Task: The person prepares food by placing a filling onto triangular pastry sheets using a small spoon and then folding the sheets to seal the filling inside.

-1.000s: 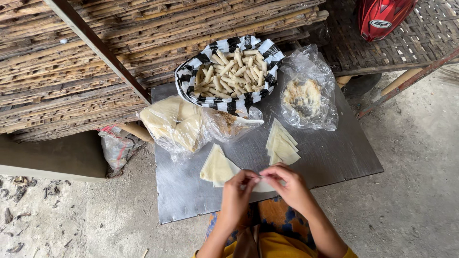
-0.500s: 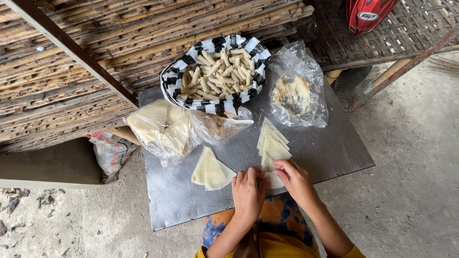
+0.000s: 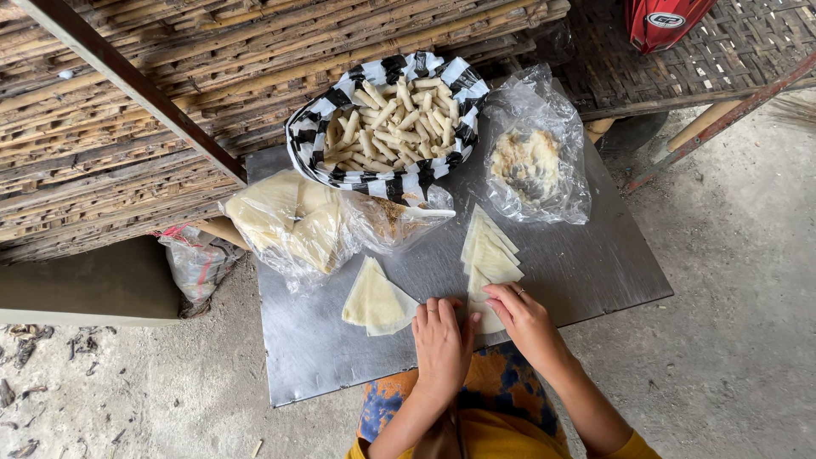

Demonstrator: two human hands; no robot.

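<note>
Wrapper (image 3: 486, 316): pale, thin pastry sheet, triangular, lying flat on the metal sheet (image 3: 595, 263) near its front edge, mostly covered by the hands. Both hands press on it from above, apparently to roll or fold it against the hard surface.

Left hand (image 3: 442, 340): palm down, fingers together and flat, on the wrapper's left part. Grips nothing; it presses.

Right hand (image 3: 525, 319): palm down, fingers slightly curled, tips on the wrapper's right part, touching the left hand's side. A ring shows on one finger. Nothing is clamped in it either.

Wrapper stack (image 3: 489, 246): several pale triangles fanned just beyond the right hand, within easy reach, likely the supply.

Second stack (image 3: 374, 302): folded pale wrappers just left of the left hand, flat on the metal sheet.

Clear bag, left (image 3: 289, 223): holds more pale sheets, probably bagged to keep them from drying.

Small bag (image 3: 391, 219): clear, with brownish contents, lying between the left bag and the basket; contents unclear.

Clear bag, right (image 3: 534, 161): open, with a pale crumbly filling inside, beyond the wrapper stack.

Basket (image 3: 327, 127): black-and-white lined, full of finished pale rolls (image 3: 395, 115), at the far edge of the metal sheet.

Surroundings: bamboo platform (image 3: 127, 144) behind, concrete floor (image 3: 731, 357), a red helmet (image 3: 663, 19) at upper right.
</note>
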